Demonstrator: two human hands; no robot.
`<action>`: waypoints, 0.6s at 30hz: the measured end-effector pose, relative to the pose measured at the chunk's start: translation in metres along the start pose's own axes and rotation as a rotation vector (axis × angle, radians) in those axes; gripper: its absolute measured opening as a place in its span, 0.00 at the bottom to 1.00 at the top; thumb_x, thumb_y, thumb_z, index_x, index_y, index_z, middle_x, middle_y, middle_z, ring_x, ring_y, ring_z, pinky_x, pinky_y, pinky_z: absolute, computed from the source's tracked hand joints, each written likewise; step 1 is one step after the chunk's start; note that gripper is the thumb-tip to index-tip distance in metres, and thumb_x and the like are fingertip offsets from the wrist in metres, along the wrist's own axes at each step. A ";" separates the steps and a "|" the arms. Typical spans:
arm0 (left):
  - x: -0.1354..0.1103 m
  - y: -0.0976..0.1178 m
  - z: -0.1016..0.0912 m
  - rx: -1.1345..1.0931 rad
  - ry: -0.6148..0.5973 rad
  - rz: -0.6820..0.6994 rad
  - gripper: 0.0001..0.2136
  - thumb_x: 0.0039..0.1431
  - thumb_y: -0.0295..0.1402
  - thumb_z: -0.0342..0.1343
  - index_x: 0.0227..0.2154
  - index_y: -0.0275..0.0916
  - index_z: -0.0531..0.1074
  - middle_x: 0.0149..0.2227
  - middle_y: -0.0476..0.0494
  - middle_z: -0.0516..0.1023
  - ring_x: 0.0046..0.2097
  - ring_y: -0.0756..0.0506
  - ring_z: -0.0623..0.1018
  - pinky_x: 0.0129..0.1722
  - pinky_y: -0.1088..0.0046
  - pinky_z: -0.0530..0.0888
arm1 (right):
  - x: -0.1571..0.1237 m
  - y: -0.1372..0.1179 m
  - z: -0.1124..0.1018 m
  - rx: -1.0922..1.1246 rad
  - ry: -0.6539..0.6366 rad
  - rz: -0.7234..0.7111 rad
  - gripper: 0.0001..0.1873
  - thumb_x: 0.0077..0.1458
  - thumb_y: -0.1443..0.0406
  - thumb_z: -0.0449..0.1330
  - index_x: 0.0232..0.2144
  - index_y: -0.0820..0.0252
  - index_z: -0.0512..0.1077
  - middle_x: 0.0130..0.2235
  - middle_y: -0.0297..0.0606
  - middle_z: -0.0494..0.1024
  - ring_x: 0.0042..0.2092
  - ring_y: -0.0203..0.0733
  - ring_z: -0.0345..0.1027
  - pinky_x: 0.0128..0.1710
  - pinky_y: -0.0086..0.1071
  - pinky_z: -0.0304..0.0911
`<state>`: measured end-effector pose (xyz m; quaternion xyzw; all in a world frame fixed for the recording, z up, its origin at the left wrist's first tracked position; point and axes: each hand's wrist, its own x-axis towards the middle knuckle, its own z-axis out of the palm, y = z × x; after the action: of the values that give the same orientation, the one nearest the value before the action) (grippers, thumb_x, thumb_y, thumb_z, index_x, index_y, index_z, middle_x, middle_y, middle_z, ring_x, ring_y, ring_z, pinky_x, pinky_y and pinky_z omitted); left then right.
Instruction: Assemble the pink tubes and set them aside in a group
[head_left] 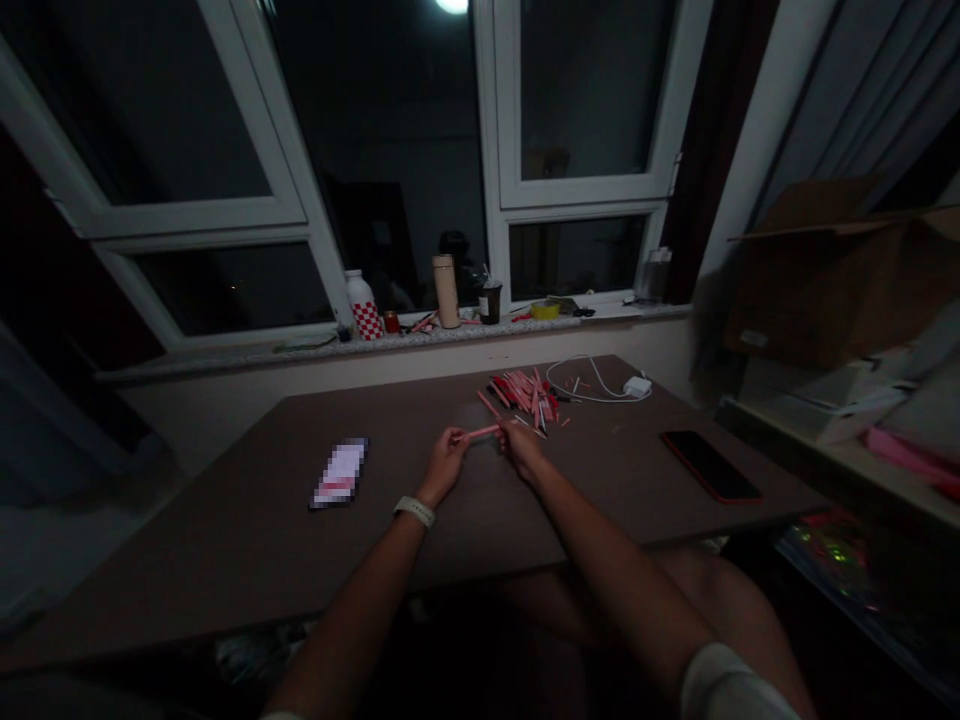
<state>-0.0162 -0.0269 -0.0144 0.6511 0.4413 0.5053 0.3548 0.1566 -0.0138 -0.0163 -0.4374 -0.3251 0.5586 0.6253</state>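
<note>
Over the middle of the desk, a slim pink pen (482, 432) spans the gap between my two hands. My left hand (448, 460) pinches its left end, fingers closed. At the other end, the closed fingers of my right hand (523, 448) grip it. A second pink pen (488, 404) slants up and left from just beyond my right fingers; whether they touch it I cannot tell. Behind that hand lies a loose pile of pens (529, 395), mostly pink with red, black and white pieces among them.
A lit phone (341, 472) lies left on the desk (262, 560), and a dark red-edged phone (709, 466) right. A white charger (637, 386) with its cable is behind the pile. Bottles, including a beige flask (445, 292), line the windowsill. A cardboard box (817, 290) stands right.
</note>
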 end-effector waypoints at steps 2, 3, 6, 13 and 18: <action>0.000 -0.003 -0.001 0.025 0.000 0.007 0.17 0.57 0.49 0.55 0.34 0.39 0.67 0.25 0.54 0.66 0.26 0.50 0.66 0.27 0.75 0.62 | -0.003 0.002 0.001 0.018 -0.028 0.012 0.13 0.59 0.61 0.63 0.25 0.61 0.69 0.22 0.30 0.72 0.23 0.30 0.58 0.24 0.26 0.54; 0.001 -0.004 -0.002 0.043 -0.013 0.011 0.16 0.57 0.49 0.55 0.33 0.39 0.66 0.24 0.54 0.65 0.26 0.50 0.65 0.27 0.75 0.62 | -0.003 0.002 0.001 0.026 -0.049 0.010 0.13 0.58 0.61 0.64 0.25 0.61 0.69 0.22 0.30 0.73 0.23 0.30 0.59 0.23 0.26 0.55; 0.001 -0.008 -0.002 0.091 -0.078 0.027 0.18 0.59 0.51 0.53 0.29 0.40 0.65 0.22 0.54 0.64 0.25 0.50 0.65 0.28 0.74 0.62 | -0.004 0.003 -0.004 0.023 -0.148 -0.001 0.13 0.55 0.61 0.67 0.25 0.61 0.71 0.22 0.30 0.73 0.22 0.30 0.60 0.22 0.25 0.55; 0.005 -0.008 -0.001 0.220 -0.141 0.024 0.22 0.61 0.55 0.48 0.24 0.40 0.65 0.20 0.53 0.63 0.26 0.49 0.64 0.28 0.73 0.59 | -0.006 -0.001 -0.011 0.007 -0.231 0.008 0.14 0.48 0.60 0.72 0.22 0.61 0.73 0.21 0.31 0.73 0.21 0.30 0.60 0.20 0.23 0.55; 0.009 -0.010 -0.002 0.283 -0.093 -0.010 0.29 0.63 0.58 0.40 0.18 0.40 0.63 0.19 0.51 0.64 0.25 0.48 0.65 0.28 0.71 0.59 | -0.009 -0.003 -0.011 0.029 -0.267 0.032 0.14 0.45 0.60 0.74 0.27 0.60 0.74 0.22 0.29 0.72 0.24 0.30 0.63 0.22 0.22 0.57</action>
<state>-0.0191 -0.0154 -0.0197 0.7151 0.4944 0.4056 0.2822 0.1663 -0.0247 -0.0171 -0.3554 -0.3901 0.6264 0.5737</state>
